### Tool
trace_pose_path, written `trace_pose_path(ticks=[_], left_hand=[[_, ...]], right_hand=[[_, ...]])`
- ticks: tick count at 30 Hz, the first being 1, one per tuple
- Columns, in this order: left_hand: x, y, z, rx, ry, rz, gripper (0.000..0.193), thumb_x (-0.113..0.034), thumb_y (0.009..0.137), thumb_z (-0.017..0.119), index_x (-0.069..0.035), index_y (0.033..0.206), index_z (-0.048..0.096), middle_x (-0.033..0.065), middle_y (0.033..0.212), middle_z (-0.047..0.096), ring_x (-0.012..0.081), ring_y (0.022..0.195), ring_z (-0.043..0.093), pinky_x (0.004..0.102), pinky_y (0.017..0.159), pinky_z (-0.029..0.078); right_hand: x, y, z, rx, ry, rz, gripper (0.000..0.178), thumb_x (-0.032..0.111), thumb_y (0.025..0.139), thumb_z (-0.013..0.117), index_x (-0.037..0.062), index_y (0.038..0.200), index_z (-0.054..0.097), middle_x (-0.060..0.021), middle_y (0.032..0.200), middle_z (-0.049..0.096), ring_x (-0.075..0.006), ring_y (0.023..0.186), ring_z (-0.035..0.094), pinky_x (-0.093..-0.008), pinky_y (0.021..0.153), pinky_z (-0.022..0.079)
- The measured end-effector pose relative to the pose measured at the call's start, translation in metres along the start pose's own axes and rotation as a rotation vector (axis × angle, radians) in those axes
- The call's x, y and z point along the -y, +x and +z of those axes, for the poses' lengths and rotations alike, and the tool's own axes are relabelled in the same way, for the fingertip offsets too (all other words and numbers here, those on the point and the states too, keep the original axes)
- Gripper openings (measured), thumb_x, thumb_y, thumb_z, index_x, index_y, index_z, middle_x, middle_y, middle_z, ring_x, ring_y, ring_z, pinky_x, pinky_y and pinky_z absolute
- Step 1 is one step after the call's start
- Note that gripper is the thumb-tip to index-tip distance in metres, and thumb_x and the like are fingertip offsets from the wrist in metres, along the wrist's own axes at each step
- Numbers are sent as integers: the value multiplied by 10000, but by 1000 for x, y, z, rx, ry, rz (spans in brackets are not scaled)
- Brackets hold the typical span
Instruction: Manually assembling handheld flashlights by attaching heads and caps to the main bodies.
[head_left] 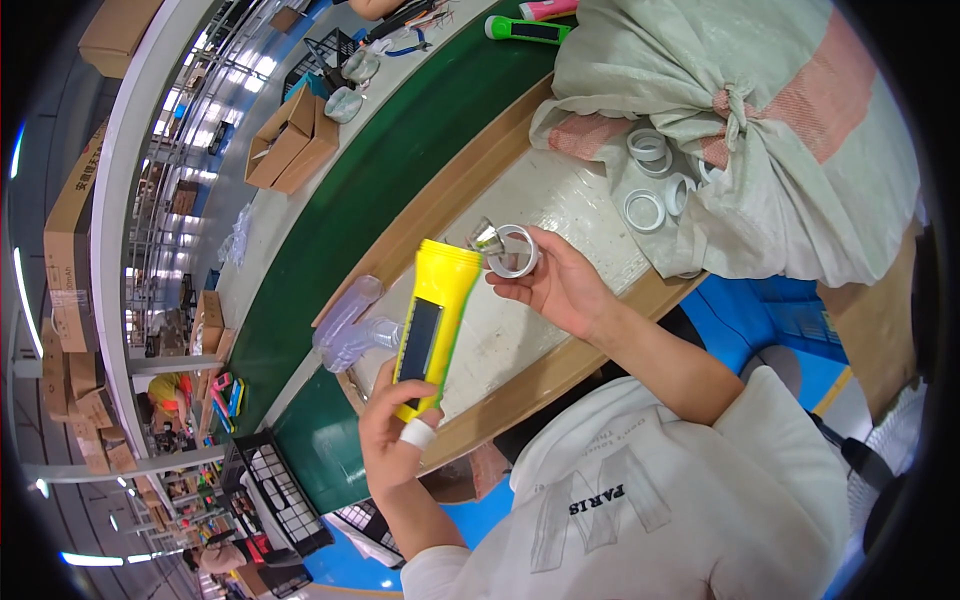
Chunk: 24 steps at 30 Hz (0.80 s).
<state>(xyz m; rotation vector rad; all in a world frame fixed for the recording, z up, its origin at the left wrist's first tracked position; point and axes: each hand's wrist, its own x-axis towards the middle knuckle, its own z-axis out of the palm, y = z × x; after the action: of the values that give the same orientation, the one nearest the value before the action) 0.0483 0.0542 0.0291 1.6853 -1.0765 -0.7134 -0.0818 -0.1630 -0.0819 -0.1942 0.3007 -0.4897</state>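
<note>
My left hand (388, 428) is closed round the lower end of a yellow flashlight body (447, 278), which has a dark rectangular panel on its side. White tape (418, 433) wraps the thumb. The flashlight stands nearly upright, its threaded wide end at the top. Just to the right, my right hand (568, 287) grips a white plastic ring (531, 243) between thumb and fingers. A shiny silver reflector cup (486, 238) sits between the ring and the flashlight's mouth; I cannot tell whether it touches either.
Beneath my hands lies a wood-edged tray (590, 205). A large tied woven sack (660, 60) rests at the far right, with several loose white rings (644, 210) beside it. Clear plastic bags (350, 325) lie left. Beyond runs a green belt (345, 215) with a green flashlight (527, 30); a cardboard box (290, 150) stands behind.
</note>
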Motion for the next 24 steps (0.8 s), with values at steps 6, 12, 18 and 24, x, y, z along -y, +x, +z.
trace_pose_path(ticks=[6, 12, 18, 24], left_hand=[[-26, 11, 19, 243, 459, 249, 379, -12, 629, 613, -66, 996, 692, 231, 1190, 528, 357, 1007, 598, 355, 878, 461], [-24, 3, 11, 86, 158, 127, 330, 24, 667, 632, -30, 990, 675, 214, 1175, 557, 311, 1046, 592, 342, 879, 458], [-27, 6, 31, 46, 427, 169, 464, 8, 703, 650, -32, 1164, 615, 198, 1133, 571, 297, 979, 609, 330, 829, 483], [-22, 6, 45, 7, 812, 365, 485, -118, 718, 750, -129, 1188, 632, 203, 1125, 560, 354, 882, 641, 380, 699, 543]], right_hand=[[-3, -3, 0, -22, -37, -60, 411, 319, 982, 422, 108, 1333, 460, -87, 1141, 614, -198, 1030, 604, -344, 910, 489], [1, -12, 8, 62, -192, -108, 347, 344, 1002, 448, 148, 1285, 491, -11, 1035, 578, -91, 964, 542, -319, 902, 453], [-1, -14, 11, 63, -332, -208, 377, 343, 1010, 423, 123, 1316, 450, -84, 1162, 602, -139, 1036, 572, -293, 877, 489], [-3, -9, 5, 19, -266, -182, 361, 315, 1017, 397, 104, 1302, 467, -124, 1124, 625, -186, 1007, 604, -338, 895, 498]])
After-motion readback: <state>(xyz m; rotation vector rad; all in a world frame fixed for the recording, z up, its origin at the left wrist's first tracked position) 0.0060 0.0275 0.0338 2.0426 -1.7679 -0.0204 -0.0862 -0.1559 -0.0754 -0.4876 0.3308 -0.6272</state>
